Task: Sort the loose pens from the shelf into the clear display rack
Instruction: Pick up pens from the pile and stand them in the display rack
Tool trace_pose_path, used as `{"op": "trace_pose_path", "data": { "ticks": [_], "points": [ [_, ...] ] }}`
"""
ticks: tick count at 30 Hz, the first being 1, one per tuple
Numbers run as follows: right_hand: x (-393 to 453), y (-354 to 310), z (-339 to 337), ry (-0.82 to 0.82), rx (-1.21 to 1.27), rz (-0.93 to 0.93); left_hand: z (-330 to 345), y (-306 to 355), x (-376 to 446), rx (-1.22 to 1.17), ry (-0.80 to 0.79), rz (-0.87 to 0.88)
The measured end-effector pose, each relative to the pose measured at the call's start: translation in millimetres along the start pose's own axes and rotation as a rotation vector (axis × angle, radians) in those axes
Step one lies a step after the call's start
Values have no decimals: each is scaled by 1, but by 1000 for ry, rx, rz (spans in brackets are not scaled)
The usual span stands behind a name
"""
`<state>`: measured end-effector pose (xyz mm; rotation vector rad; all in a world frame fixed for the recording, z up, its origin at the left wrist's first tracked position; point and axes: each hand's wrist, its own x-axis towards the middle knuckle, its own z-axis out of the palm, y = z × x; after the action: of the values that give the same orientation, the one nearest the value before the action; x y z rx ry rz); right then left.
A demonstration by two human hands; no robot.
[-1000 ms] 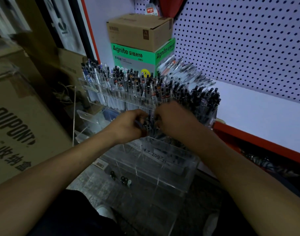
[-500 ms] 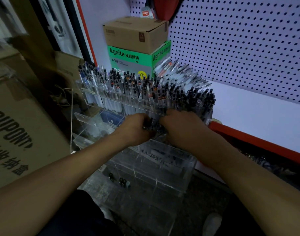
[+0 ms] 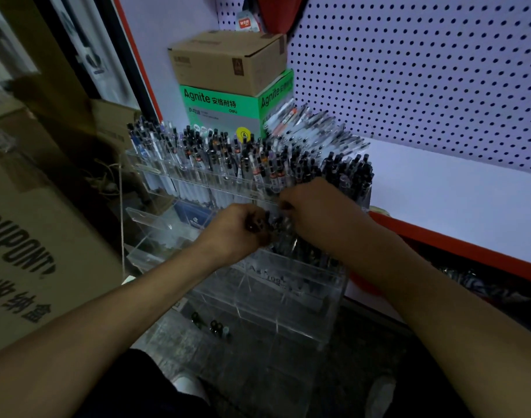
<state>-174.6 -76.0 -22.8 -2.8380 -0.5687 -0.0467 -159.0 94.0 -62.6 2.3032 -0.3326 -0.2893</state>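
Observation:
A clear tiered display rack (image 3: 267, 294) stands against the white shelf (image 3: 457, 194). Its upper rows are packed with upright pens (image 3: 228, 158). A loose pile of pens (image 3: 315, 134) lies on the shelf behind the rack. My left hand (image 3: 234, 233) grips a bunch of dark-capped pens (image 3: 273, 224) over a middle row. My right hand (image 3: 315, 209) is just right of it, fingers curled at the same bunch; what its fingertips pinch is hidden.
A brown carton (image 3: 228, 61) sits on a green Agnite box (image 3: 228, 107) in the shelf corner. Pegboard (image 3: 424, 70) backs the shelf. A large cardboard box (image 3: 32, 236) stands at the left. A few small caps (image 3: 216, 325) lie in the rack's lowest tier.
Both hands have stayed at the bunch of pens in the rack's middle row, drawing slightly apart. The view has shifted a little.

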Motion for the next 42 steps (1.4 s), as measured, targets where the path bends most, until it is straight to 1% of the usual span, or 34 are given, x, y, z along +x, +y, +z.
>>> {"op": "trace_pose_path", "data": {
  "ticks": [1,2,5,8,10,13,15,19,21,26,30,32,35,38,42],
  "points": [
    [-2,2,-3,11,29,2,1,1,-2,58,-55,-3],
    [-3,4,-6,23,50,1,1,2,-3,66,-95,-14],
    [-8,5,-11,29,84,-22,-5,6,-4,-59,-165,-89],
    [-12,7,-11,20,95,-46,-7,9,-4,-138,-130,-110],
    [-14,9,-12,34,104,-44,-2,8,-4,-144,-97,-95],
    [-15,9,-13,70,134,-47,0,0,-5,42,-3,6],
    [-16,8,-14,105,165,-64,-5,-3,-5,173,17,66],
    [-18,10,-19,216,230,-85,-23,4,-11,226,30,158],
    [-20,9,-24,287,275,-80,-33,12,-15,181,87,215],
    [-26,3,-48,458,462,-23,-51,48,-27,-163,237,328],
    [-13,14,-80,572,419,-20,-68,77,-17,-233,349,422],
    [-1,26,-93,570,409,21,-77,89,-2,-205,370,415],
    [21,44,-101,494,488,111,-88,100,29,-132,353,346],
    [46,65,-99,458,503,151,-91,104,67,-12,290,283],
    [73,102,-81,426,524,213,-83,104,120,235,183,211]
  ]
}}
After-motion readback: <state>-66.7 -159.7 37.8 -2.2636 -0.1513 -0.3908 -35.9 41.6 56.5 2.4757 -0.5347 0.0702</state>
